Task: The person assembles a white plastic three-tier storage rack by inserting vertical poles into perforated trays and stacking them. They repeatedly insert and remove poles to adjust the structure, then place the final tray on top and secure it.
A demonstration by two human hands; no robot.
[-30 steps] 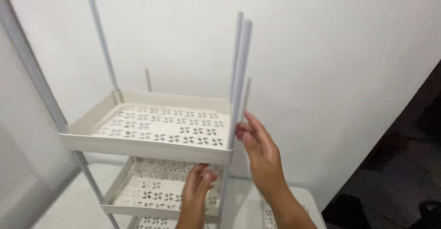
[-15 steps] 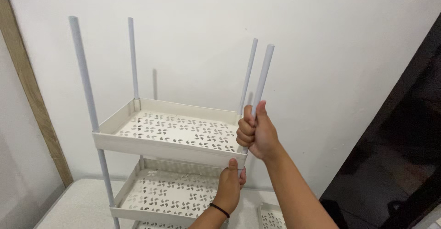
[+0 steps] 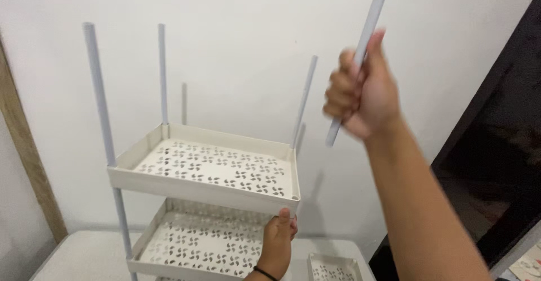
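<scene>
While right hand [image 3: 366, 92] grips loose pole [image 3: 360, 55], left hand [image 3: 279, 241] steadies shelf tray [image 3: 169, 180].

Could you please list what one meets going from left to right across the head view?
Wooden strip → front-left pole → back-left pole → left hand → back-right pole → right hand gripping a loose pole.

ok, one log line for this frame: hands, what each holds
right hand: shut on grey pole, lifted clear | left hand: gripping top tray front corner | three poles standing
</scene>
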